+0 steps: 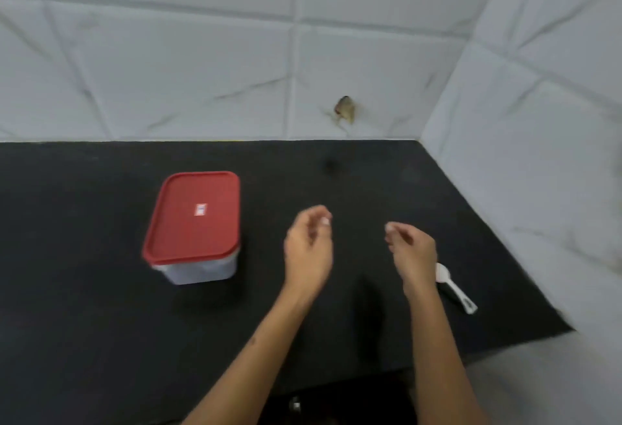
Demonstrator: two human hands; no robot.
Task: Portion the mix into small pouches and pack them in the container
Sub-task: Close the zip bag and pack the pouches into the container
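A black tabletop point(101, 340) runs back to a wall of white marble-look tiles point(168, 64), which turns a corner on the right. On the left half of the tabletop stands a clear rectangular container point(202, 269), closed by a red lid point(193, 219) that carries a small white label at its centre; what the container holds cannot be made out through its wall. Both bare forearms reach in from the bottom edge, and the two hands hover above the tabletop to the right of the container, apart from it and from each other. The left hand point(308, 249) is relaxed, its fingers loosely curled with nothing in them. The right hand point(412, 249) is likewise loose and grasps nothing, its fingertips turned towards the left hand. Just beside the right wrist, on its outer side, a white plastic spoon point(452, 285) lies flat on the tabletop, bowl towards the wall and handle towards the near right. On the back wall, low above the tabletop, there is a small brownish chipped patch point(345, 109) in a tile. The picture is somewhat blurred.
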